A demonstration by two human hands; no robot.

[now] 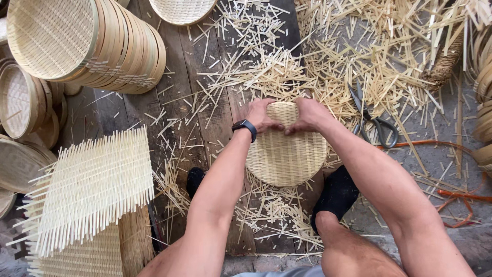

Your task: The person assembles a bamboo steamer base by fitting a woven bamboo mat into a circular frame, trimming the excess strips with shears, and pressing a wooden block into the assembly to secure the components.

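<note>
A round woven bamboo tray (287, 154) rests on the wooden floor between my two black-socked feet. My left hand (260, 116), with a dark watch on its wrist, presses on the tray's far edge. My right hand (306, 115) presses right beside it, fingertips nearly touching the left ones. Both hands bear down on the woven surface near the rim, fingers curled over the weave.
Grey-handled scissors (373, 122) lie to the right among bamboo offcuts (359, 56). A stack of finished round trays (97, 43) lies at top left. Flat woven mats with loose ends (92, 190) lie at lower left. An orange cord (456, 195) runs on the right.
</note>
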